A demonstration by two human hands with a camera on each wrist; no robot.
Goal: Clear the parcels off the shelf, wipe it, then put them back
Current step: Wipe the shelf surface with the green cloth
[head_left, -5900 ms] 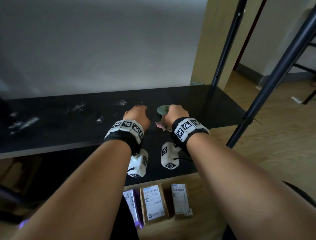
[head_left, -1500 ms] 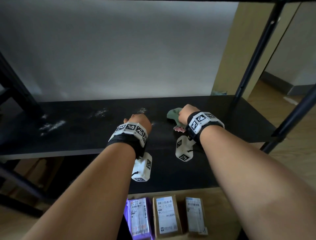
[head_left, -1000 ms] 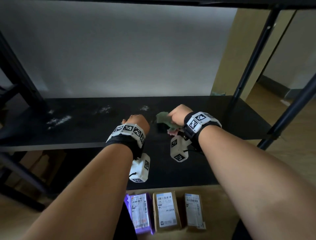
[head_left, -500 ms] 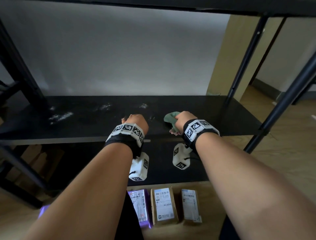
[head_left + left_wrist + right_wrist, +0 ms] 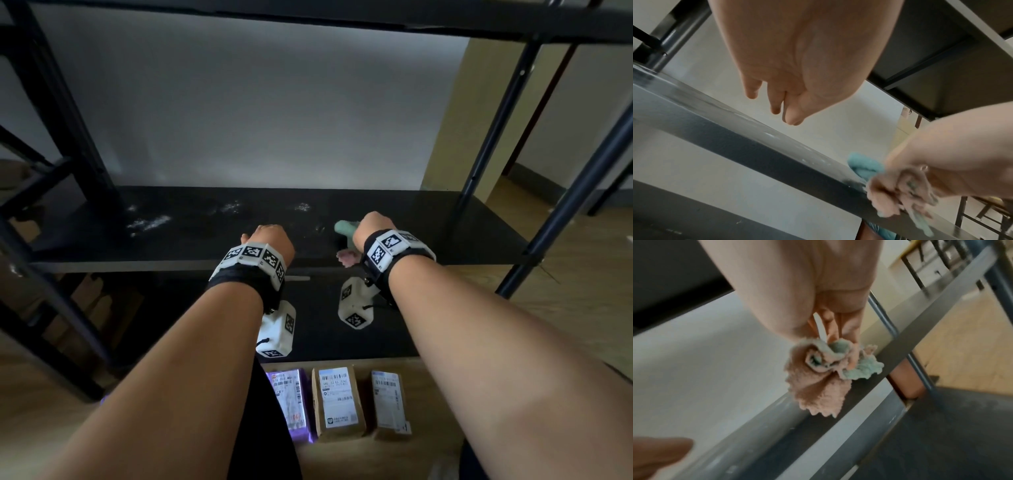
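Note:
The black shelf holds no parcels and shows white dusty smears on its left half. My right hand grips a bunched green and pink cloth and presses it on the shelf near the middle; the right wrist view shows the cloth hanging from my curled fingers. My left hand hovers over the shelf's front edge, fingers loosely curled and holding nothing. On the floor by my knees lie a purple parcel and two brown parcels.
Black uprights stand at the right end of the shelf and another upright at the left. An upper shelf board runs overhead. A lower black shelf sits below. Cardboard lies under the left side.
My right hand has swept the cloth left, back toward the front edge, then out to the right and deeper. The left hand has stayed at the front edge.

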